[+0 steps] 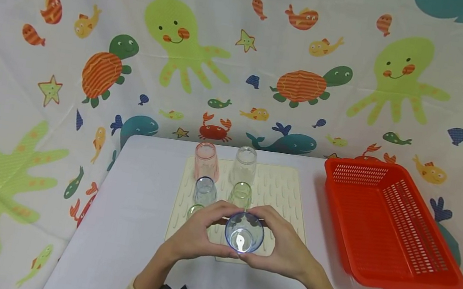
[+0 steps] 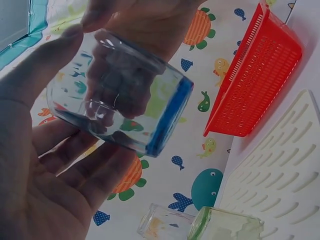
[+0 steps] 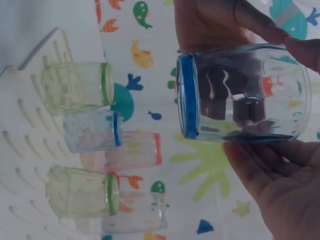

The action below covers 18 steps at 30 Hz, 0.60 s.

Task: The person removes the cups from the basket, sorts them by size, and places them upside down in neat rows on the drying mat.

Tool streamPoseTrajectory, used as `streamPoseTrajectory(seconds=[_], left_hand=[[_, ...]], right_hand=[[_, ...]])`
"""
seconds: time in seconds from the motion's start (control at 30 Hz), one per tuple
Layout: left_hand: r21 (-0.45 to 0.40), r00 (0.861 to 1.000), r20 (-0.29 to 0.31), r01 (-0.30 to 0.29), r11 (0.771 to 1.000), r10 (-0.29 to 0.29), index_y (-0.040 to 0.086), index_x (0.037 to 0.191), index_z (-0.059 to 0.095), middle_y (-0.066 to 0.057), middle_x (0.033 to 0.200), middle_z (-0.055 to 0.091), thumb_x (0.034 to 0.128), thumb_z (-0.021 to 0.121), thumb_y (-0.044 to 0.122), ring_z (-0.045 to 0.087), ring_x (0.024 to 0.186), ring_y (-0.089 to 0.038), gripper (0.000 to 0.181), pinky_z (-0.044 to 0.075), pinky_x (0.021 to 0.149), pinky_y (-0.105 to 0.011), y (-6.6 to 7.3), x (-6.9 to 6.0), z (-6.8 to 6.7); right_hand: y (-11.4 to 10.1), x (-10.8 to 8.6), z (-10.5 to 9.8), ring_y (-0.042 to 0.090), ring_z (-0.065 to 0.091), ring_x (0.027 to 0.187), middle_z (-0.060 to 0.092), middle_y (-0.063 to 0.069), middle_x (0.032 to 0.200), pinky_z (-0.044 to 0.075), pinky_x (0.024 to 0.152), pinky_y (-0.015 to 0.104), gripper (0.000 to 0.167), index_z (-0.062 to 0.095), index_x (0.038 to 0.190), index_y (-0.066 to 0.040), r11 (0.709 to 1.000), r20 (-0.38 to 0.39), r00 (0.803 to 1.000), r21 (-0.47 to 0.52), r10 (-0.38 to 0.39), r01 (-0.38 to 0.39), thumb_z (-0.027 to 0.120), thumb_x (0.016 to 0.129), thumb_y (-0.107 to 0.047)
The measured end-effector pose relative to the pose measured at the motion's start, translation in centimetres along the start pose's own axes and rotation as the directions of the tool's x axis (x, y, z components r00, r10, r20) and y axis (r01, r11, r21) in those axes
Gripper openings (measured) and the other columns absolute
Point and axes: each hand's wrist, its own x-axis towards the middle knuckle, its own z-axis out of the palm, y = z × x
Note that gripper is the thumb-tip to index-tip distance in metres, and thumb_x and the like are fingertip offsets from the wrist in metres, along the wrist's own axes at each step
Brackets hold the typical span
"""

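Both hands hold one clear glass with a blue rim above the ribbed cream mat. My left hand grips its left side and my right hand its right, thumbs meeting at the near side. In the wrist views the glass's blue-banded end faces the mat side. On the mat stand a tall pink glass, a tall clear glass, a short blue glass and a short green glass. Another green glass is partly hidden behind the left hand.
A red plastic basket with slotted walls sits on the right of the white-covered table. Its inside shows no objects. Behind the table hangs a cloth printed with sea animals.
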Motion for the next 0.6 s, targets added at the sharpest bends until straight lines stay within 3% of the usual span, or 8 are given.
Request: streamPoseTrajectory(seconds=[0.33, 0.6], left_hand=[[0.049, 0.999, -0.027, -0.027, 0.998, 0.028, 0.018, 0.138, 0.059, -0.001, 0.127, 0.064, 0.0719, 0.092, 0.031, 0.064, 0.114, -0.016, 0.075, 0.061, 0.095, -0.03, 0.15, -0.15, 0.06], [0.051, 0.993, -0.088, -0.077, 0.996, 0.081, 0.015, 0.134, 0.061, -0.006, 0.123, 0.066, 0.0734, 0.09, 0.035, 0.066, 0.109, -0.018, 0.07, 0.062, 0.091, -0.031, 0.19, -0.16, 0.29]], right_hand=[[0.04, -0.08, -0.42, 0.013, 0.062, 0.116, 0.061, -0.007, 0.131, 0.058, 0.102, 0.038, 0.076, 0.05, 0.14, -0.029, 0.998, 0.047, 0.999, 0.057, 0.01, -0.012, 0.087, 0.076, -0.041], [0.53, -0.23, -0.28, 0.011, 0.061, 0.118, 0.061, -0.005, 0.132, 0.057, 0.103, 0.038, 0.077, 0.05, 0.142, -0.024, 0.997, 0.033, 0.999, 0.083, -0.003, 0.0, 0.088, 0.076, -0.036]])
